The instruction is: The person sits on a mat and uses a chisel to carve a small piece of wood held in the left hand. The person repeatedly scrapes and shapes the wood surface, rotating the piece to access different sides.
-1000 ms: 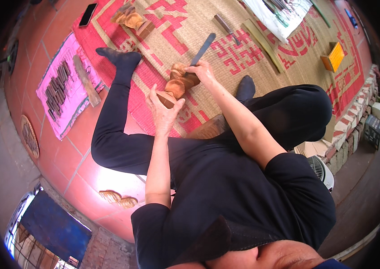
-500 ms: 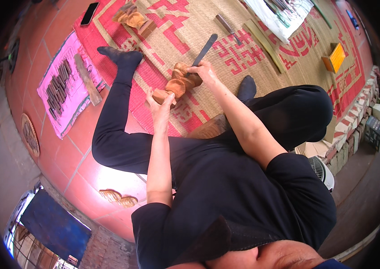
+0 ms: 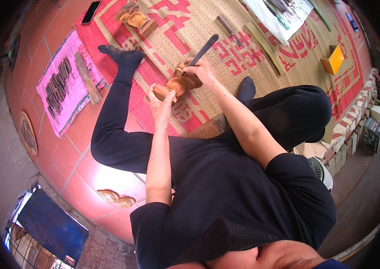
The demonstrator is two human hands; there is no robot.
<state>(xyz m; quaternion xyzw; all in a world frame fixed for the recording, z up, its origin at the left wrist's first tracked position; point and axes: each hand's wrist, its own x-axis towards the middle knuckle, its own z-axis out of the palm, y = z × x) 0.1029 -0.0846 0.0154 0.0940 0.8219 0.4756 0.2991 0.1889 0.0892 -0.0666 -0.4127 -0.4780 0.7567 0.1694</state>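
Observation:
A reddish-brown wood carving (image 3: pixel 176 86) with rounded, curling forms is held up in front of me over the mat. My left hand (image 3: pixel 158 105) is closed round its squared base at the near end. At the far end my right hand (image 3: pixel 201 73) grips a long, flat, dark file (image 3: pixel 206 48), whose rounded end points up and to the right. The file's other end rests against the carving, partly hidden by my fingers. Between my legs lies a block of wood (image 3: pixel 210 127).
The red and tan woven mat (image 3: pixel 172 54) bears another wood carving (image 3: pixel 138 22), a handled tool (image 3: pixel 229 30), a flat strip (image 3: pixel 265 49) and a yellow-orange wooden block (image 3: pixel 332 60). Several carving tools (image 3: pixel 59 87) lie on a pink cloth (image 3: pixel 71 110) to the left. A phone (image 3: pixel 91 12) lies farther off.
My right hand and the file have shifted slightly left and the file's angle has changed a little. My left hand still holds the base of the carving.

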